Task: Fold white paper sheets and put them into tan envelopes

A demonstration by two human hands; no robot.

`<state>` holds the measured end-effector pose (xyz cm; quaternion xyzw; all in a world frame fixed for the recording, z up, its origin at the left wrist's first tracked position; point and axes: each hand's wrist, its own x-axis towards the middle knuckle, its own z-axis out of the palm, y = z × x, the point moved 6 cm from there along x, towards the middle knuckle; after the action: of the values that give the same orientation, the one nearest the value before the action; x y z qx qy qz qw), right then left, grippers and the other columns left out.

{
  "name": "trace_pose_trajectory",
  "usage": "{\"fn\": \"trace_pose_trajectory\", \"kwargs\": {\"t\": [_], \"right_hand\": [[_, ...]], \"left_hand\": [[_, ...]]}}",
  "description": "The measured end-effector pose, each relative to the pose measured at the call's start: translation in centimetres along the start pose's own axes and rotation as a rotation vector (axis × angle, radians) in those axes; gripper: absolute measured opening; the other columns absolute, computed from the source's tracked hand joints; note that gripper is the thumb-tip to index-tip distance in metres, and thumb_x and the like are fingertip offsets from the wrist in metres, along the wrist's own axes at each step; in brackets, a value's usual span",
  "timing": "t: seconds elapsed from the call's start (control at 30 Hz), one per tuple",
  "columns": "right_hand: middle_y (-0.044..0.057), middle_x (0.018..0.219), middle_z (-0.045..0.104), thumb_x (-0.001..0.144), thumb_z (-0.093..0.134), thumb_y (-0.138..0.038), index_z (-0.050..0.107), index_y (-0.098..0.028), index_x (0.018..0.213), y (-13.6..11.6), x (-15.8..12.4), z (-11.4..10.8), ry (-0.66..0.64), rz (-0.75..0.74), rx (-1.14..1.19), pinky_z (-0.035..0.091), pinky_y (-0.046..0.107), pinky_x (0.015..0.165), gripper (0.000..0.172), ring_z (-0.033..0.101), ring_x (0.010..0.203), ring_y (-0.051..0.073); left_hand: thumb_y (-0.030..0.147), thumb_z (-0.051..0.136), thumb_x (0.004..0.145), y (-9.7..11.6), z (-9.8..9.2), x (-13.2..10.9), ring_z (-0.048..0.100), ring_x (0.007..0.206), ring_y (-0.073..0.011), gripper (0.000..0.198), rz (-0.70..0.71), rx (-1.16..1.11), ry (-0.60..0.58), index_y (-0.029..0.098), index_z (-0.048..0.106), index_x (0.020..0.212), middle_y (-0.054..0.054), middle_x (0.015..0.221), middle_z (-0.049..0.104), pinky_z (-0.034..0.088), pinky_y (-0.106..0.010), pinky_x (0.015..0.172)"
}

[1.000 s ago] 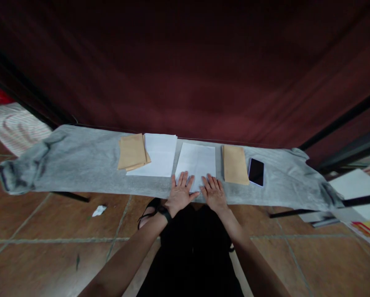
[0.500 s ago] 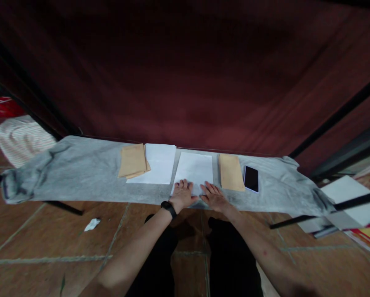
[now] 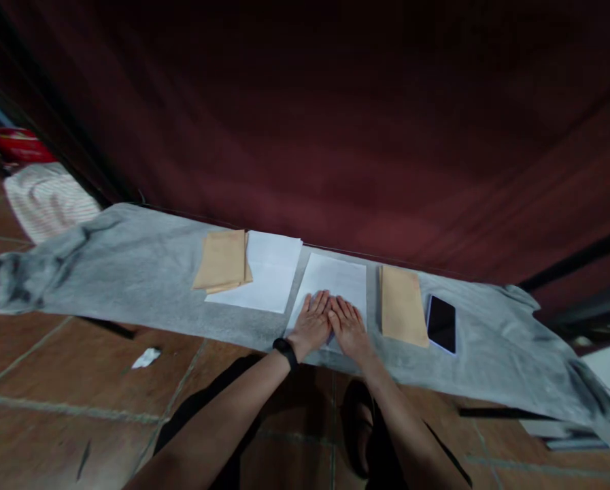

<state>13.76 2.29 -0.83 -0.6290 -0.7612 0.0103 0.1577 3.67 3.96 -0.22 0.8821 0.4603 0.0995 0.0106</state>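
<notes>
My left hand, with a black band on its wrist, lies flat on a white sheet of paper. Right beside it my right hand rests flat on the same sheet, the two hands close together at their fingers. Both are open, palms down, and cover the sheet's near part. To the left, more white paper lies partly under a small stack of brown envelopes. Another stack of brown envelopes is to the right of the sheet.
A phone lies right of the envelopes on the grey cloth over a long narrow bench. A dark red surface rises behind it. A crumpled white scrap is on the tiled floor, and a striped cloth hangs at far left.
My hands have come closer together and slid a little farther up the sheet. The view has tilted, so the bench now slopes down to the right.
</notes>
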Motion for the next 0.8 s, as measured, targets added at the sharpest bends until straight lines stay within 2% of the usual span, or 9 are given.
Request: {"fn": "trace_pose_trajectory", "kwargs": {"t": [0.07,0.2,0.37,0.5,0.63,0.7,0.8], "right_hand": [[0.01,0.16,0.038,0.107,0.025,-0.038,0.041,-0.019,0.153,1.0,0.2,-0.1,-0.004,0.018,-0.038,0.029,0.049,0.12,0.052,0.035,0.148,0.026],[0.012,0.159,0.039,0.107,0.03,-0.038,0.041,-0.018,0.153,2.1,0.5,-0.4,0.066,-0.005,-0.101,0.029,0.048,0.119,0.052,0.036,0.147,0.028],[0.017,0.157,0.042,0.106,0.035,-0.039,0.043,-0.012,0.151,3.1,0.5,-0.3,0.188,0.032,-0.138,0.034,0.048,0.116,0.053,0.042,0.143,0.03],[0.022,0.152,0.047,0.105,0.037,-0.044,0.043,-0.006,0.15,4.3,0.6,-0.4,0.281,0.118,-0.146,0.039,0.049,0.112,0.059,0.046,0.139,0.033],[0.023,0.15,0.049,0.104,0.037,-0.044,0.044,-0.005,0.149,4.7,0.9,-0.2,0.289,0.159,-0.161,0.041,0.049,0.11,0.059,0.049,0.136,0.035],[0.023,0.15,0.049,0.104,0.038,-0.042,0.045,-0.005,0.148,4.6,1.2,-0.2,0.269,0.177,-0.168,0.041,0.049,0.109,0.058,0.049,0.136,0.035],[0.023,0.149,0.05,0.103,0.04,-0.038,0.047,-0.006,0.147,4.5,1.7,-0.4,0.231,0.199,-0.164,0.041,0.049,0.109,0.055,0.05,0.136,0.034]], "left_hand": [[0.027,0.032,0.1,-0.3,-0.1,0.5,0.023,0.153,-0.0272,0.057,-0.041,-0.023,0.014,0.01,0.034,0.155,-0.016,0.162,0.032,0.016,-0.052,0.124],[0.031,0.031,0.102,-1.5,-0.4,1.5,0.023,0.153,-0.0257,0.057,-0.127,-0.057,0.03,0.009,0.036,0.154,-0.014,0.163,0.03,0.016,-0.048,0.125],[0.036,0.033,0.101,-3.3,-0.5,2.2,0.025,0.152,-0.0281,0.061,-0.267,-0.041,0.039,0.002,0.036,0.152,-0.019,0.162,0.03,0.02,-0.043,0.124],[0.033,0.035,0.1,-4.1,-0.7,2.6,0.027,0.151,-0.0316,0.062,-0.37,-0.032,0.061,-0.003,0.036,0.15,-0.025,0.159,0.032,0.023,-0.046,0.123],[0.025,0.04,0.097,-5.2,-1.5,3.4,0.038,0.145,-0.0356,0.058,-0.44,-0.082,0.089,-0.004,0.04,0.148,-0.03,0.156,0.035,0.032,-0.049,0.117],[0.021,0.041,0.095,-6.1,-2.3,4.0,0.046,0.14,-0.0353,0.056,-0.465,-0.122,0.121,-0.002,0.043,0.146,-0.03,0.153,0.04,0.038,-0.047,0.113],[0.019,0.045,0.093,-7.9,-3.3,5.0,0.058,0.126,-0.0321,0.052,-0.521,-0.214,0.15,0.0,0.049,0.141,-0.027,0.134,0.06,0.044,-0.042,0.106]]}}
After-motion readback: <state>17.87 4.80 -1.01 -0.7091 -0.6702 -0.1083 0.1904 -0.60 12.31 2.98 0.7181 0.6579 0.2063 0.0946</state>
